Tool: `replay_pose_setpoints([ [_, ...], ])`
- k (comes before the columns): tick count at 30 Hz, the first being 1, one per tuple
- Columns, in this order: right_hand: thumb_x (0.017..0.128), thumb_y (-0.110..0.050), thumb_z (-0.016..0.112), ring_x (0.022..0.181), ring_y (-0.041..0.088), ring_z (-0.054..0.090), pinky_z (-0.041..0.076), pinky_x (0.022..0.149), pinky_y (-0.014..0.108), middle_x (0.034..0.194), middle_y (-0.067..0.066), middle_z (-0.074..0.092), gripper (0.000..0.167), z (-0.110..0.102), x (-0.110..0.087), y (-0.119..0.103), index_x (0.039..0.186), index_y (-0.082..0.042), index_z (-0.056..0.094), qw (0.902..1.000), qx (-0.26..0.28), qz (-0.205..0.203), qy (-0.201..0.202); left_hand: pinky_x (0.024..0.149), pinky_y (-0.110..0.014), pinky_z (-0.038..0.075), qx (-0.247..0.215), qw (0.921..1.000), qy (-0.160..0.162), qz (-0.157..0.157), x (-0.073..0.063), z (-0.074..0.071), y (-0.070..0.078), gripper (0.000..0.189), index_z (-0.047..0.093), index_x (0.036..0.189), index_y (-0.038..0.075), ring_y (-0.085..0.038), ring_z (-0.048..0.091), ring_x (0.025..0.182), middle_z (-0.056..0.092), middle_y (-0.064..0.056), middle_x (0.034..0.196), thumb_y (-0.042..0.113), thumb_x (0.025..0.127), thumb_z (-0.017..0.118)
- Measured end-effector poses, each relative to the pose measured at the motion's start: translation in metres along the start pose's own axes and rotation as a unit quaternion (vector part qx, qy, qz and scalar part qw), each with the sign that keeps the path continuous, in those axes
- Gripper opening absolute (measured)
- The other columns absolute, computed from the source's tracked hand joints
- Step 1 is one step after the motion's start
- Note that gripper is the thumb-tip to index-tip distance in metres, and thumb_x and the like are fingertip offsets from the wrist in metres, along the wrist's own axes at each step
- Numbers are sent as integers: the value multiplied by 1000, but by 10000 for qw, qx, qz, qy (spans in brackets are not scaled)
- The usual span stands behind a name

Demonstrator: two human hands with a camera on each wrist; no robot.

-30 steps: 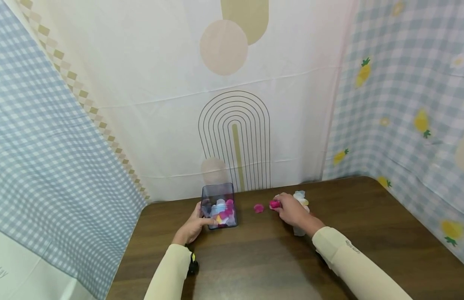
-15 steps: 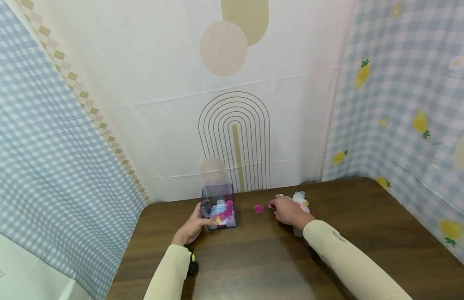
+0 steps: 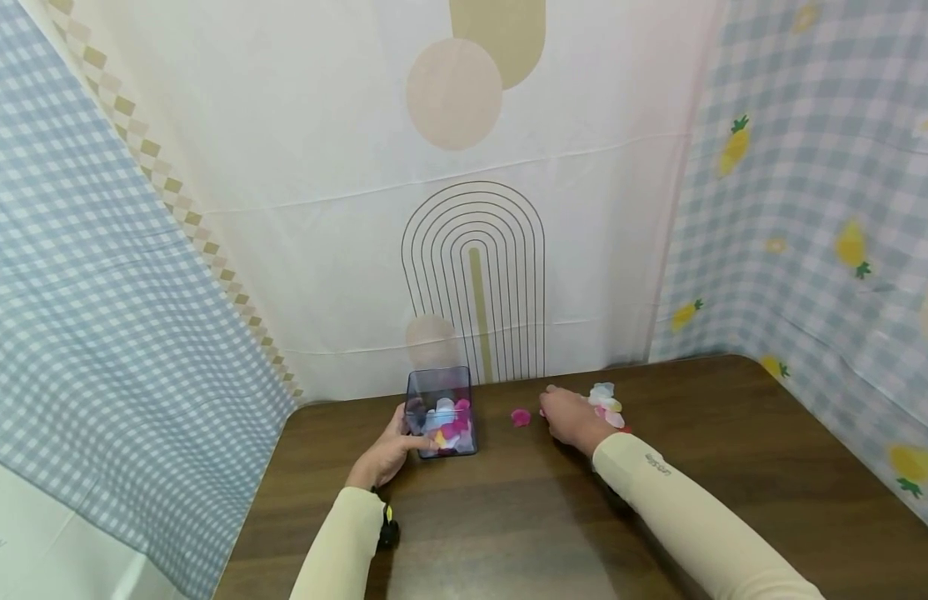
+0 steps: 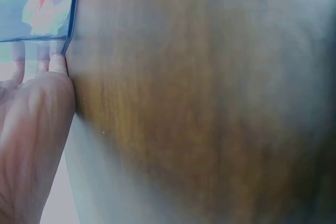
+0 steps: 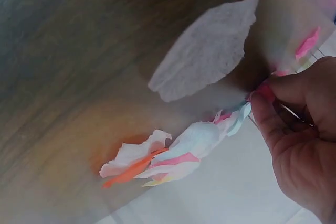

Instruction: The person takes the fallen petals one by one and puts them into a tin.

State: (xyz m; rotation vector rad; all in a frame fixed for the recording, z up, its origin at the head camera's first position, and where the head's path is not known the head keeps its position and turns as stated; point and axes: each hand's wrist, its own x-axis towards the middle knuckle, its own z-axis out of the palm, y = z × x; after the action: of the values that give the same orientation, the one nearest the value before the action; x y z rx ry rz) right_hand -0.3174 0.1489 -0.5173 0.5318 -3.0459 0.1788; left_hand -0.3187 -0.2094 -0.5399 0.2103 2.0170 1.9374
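Note:
My left hand (image 3: 389,452) grips a clear bluish plastic box (image 3: 437,380) by its left side, the thumb lying across the front. Inside the box are several petals (image 3: 464,406) in white, magenta and yellow. My right hand (image 3: 572,417) is low at the table, to the right of a single magenta petal (image 3: 520,417). In the right wrist view its thumb and finger pinch a bright pink petal (image 5: 266,93), mostly covered by the fingers. A loose heap of petals (image 5: 181,153), white, pink and orange, lies beside that hand. Apart from it lies one greyish-white petal (image 5: 207,51).
Everything rests on a dark brown wooden table (image 3: 494,517), its far edge against a white patterned cloth (image 3: 344,275). Checked cloths (image 3: 794,275) hang along the sides. A black wrist device (image 3: 387,532) shows at my left wrist.
My right hand has moved a little left and turned, so the magenta petals seen in its fingers are now hidden in the head view. The left hand and box have stayed put.

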Motion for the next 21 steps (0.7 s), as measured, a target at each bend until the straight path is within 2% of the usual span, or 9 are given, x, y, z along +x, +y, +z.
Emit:
replay_pose_setpoints([
  [5,98,-5,71,99,32,70,62,88,48,102,14,66,9,-1,1,1,105,-1,68,10000,-41,-6,6,134,-64,4,148,9999,25,10,1,0,1,104,22,163,12,-37,21,159,28,-19,170,1,80,83],
  [10,89,3,75,106,36,70,60,97,50,110,19,68,29,-1,1,8,117,6,66,9997,210,-71,-49,134,-63,6,194,9998,10,18,4,1,0,104,21,164,11,-37,23,158,29,-19,170,2,80,83],
  [14,88,7,68,92,27,65,58,85,44,99,14,65,18,-4,1,17,105,4,66,9964,843,52,-88,134,-64,6,201,9998,0,-39,3,2,0,106,20,164,12,-37,22,157,29,-18,169,2,80,84],
  [16,89,8,63,84,23,57,52,76,38,90,9,60,11,-4,1,21,94,-2,62,9936,1119,148,-81,134,-64,5,204,9998,-2,-71,2,3,0,107,19,164,13,-38,21,159,28,-18,171,2,80,84],
  [17,90,8,61,80,21,52,47,73,37,86,7,56,13,-4,1,23,90,-5,59,9927,1194,176,-80,134,-64,5,206,9998,-3,-78,1,2,-1,107,19,164,12,-38,20,159,27,-19,171,2,80,84],
  [21,92,8,59,79,20,49,43,71,34,83,5,53,14,-6,0,25,89,-6,56,9896,1419,220,-88,134,-64,3,209,9998,14,-71,0,1,0,109,17,165,11,-38,18,160,23,-19,173,1,79,84],
])
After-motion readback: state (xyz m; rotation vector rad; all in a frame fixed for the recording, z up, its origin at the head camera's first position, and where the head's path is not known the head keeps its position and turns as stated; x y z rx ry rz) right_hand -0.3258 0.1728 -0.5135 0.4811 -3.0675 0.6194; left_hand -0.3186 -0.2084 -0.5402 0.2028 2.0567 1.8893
